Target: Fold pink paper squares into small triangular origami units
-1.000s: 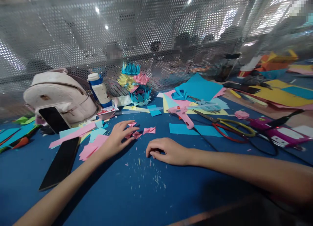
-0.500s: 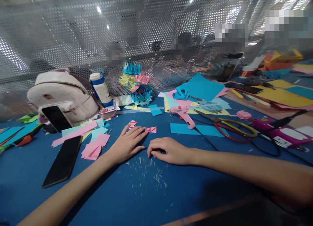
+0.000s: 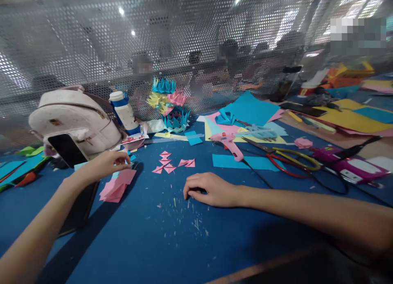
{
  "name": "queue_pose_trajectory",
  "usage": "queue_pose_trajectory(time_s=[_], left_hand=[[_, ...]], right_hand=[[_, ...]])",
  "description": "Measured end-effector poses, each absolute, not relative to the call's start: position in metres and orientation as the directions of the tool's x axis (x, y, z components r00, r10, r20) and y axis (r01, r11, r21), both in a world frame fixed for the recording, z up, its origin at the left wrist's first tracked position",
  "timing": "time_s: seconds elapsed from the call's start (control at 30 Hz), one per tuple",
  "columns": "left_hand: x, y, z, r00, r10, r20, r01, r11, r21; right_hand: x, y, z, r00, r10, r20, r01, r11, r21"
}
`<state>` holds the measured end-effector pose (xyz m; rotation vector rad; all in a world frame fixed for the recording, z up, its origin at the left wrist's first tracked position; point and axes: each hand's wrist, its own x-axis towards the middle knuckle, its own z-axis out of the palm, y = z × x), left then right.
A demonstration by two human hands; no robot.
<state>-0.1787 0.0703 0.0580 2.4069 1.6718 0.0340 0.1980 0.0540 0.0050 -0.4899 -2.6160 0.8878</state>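
Note:
My left hand (image 3: 112, 163) hangs over the stack of small pink paper pieces (image 3: 118, 186), its fingers bent and a gap showing between thumb and fingers; I see nothing in it. My right hand (image 3: 211, 189) rests on the blue table (image 3: 233, 239), loosely curled with fingertips down and nothing visible in its grasp. Beyond the hands lie several small folded pink paper pieces (image 3: 165, 163), with another folded pink pair (image 3: 186, 163) just to their right. Paper scraps (image 3: 196, 224) are scattered in front of my right hand.
A pink glue gun (image 3: 229, 143) lies by a blue paper strip (image 3: 245, 161) and scissors (image 3: 291, 159). Behind stand a layered paper flower model (image 3: 175, 120), a bottle (image 3: 125, 114) and a backpack (image 3: 73, 120) with a phone (image 3: 67, 149) against it. Another phone (image 3: 81, 206) lies under my left forearm.
My left hand has lifted off the folded pink pieces and moved left to above the pink paper stack, uncovering those pieces. My right hand stays in place.

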Motion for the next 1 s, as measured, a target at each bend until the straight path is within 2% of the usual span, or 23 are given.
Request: queue_pose_trajectory(time_s=[0.17,0.43,0.5,0.67,0.77,0.9,1.0], left_hand=[[-0.191,0.074,0.044,0.316,0.908,-0.274,0.946,-0.282,0.158],[-0.146,0.06,0.057,0.448,0.855,-0.261,0.873,-0.355,0.334],[-0.134,0.053,0.057,0.481,0.838,-0.257,0.856,-0.385,0.345],[-0.147,0.048,0.053,0.352,0.9,-0.259,0.934,-0.32,0.156],[-0.167,0.057,0.052,0.282,0.892,-0.354,0.958,-0.28,0.057],[-0.17,0.066,0.051,0.276,0.847,-0.454,0.954,-0.298,0.022],[-0.164,0.066,0.051,0.28,0.834,-0.475,0.952,-0.306,0.023]], right_hand=[[0.198,0.054,0.004,-0.885,0.42,0.2,0.216,0.751,-0.624],[0.198,0.054,0.005,-0.885,0.42,0.201,0.212,0.747,-0.63],[0.198,0.054,0.006,-0.886,0.418,0.201,0.21,0.747,-0.63],[0.198,0.054,0.005,-0.888,0.416,0.193,0.214,0.749,-0.627],[0.198,0.054,0.005,-0.889,0.416,0.191,0.215,0.748,-0.628],[0.198,0.054,0.005,-0.887,0.419,0.196,0.217,0.751,-0.624],[0.197,0.054,0.004,-0.883,0.422,0.205,0.215,0.753,-0.622]])
